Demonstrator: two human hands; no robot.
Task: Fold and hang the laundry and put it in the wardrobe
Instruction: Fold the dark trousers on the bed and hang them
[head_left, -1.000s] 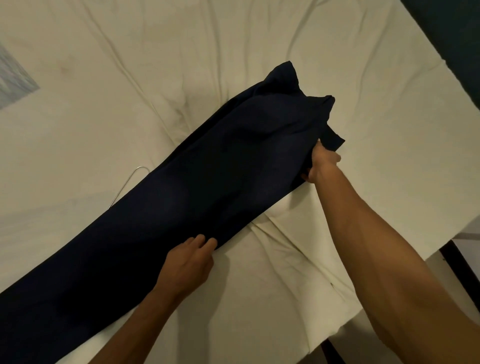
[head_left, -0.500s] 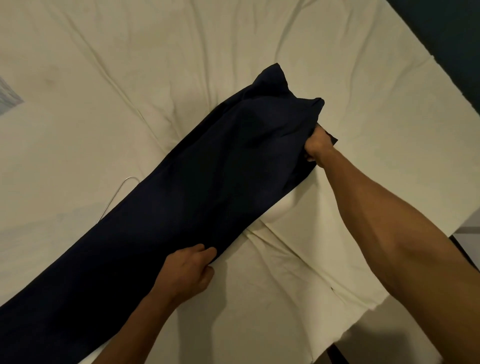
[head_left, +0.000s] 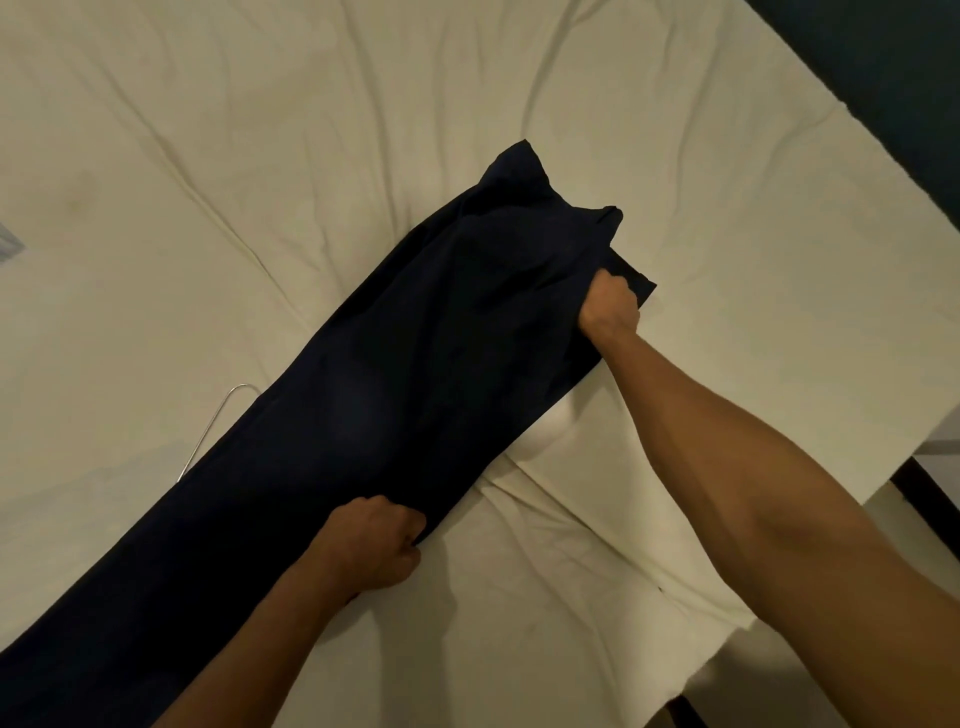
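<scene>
Dark navy cloth is gripped by both hands. The left hand is curled into a fist on the near edge of the trousers, roughly midway along their length, with the fingers tucked around the hem of the fabric. The right hand is also closed tight, bunching the cloth at the far right corner of the wide end, where a small flap of fabric sticks out beyond the knuckles.

The trousers lie flat on the bed, folded lengthwise into one long strip. The long axis runs diagonally: the narrow end goes off the lower left corner of the view, and the wide end points to the upper right, finishing in a raised peak just left of the right hand. The near edge between the two hands is straight and taut; the far edge is less even.

A thin wire hanger lies on the sheet at the far side of the trousers, left of centre. Only one bent corner and part of one arm show; the remainder is covered by the cloth.

The cream sheet is creased, with long folds running under the trousers and a heavier fold near the right forearm. A dark wall borders the bed at upper right. A pale patterned item shows at the left edge; its type cannot be determined.
</scene>
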